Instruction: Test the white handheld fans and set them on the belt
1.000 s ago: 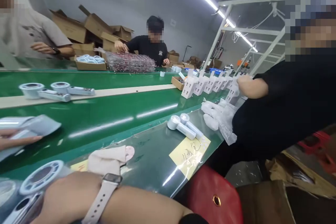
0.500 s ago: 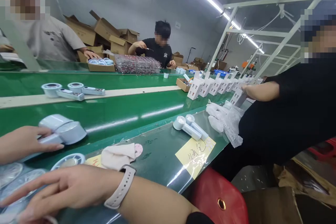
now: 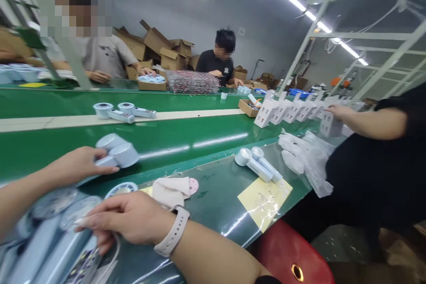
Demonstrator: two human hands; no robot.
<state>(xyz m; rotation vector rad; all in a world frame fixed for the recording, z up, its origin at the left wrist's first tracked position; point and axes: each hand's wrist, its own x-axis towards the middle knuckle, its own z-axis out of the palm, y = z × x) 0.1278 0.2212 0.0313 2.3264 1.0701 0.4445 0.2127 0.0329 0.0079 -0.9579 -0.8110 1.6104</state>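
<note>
At about 4 o'clock, a pale yellow paper note lying on the green surface carries handwritten pen strokes, but glare and the steep angle leave them unreadable. At 8 o'clock, a second yellow paper scrap sits partly under a pale cloth, its marks unreadable. At 10 o'clock, dark markings on a handheld fan's handle are too small to read. No other text can be made out.

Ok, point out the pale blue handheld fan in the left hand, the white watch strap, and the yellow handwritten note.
Pale blue handheld fan (image 3: 124, 155): head view, on its round head.
White watch strap (image 3: 172, 232): head view, on the strap's middle.
Yellow handwritten note (image 3: 264, 204): head view, on the note's middle.
</note>
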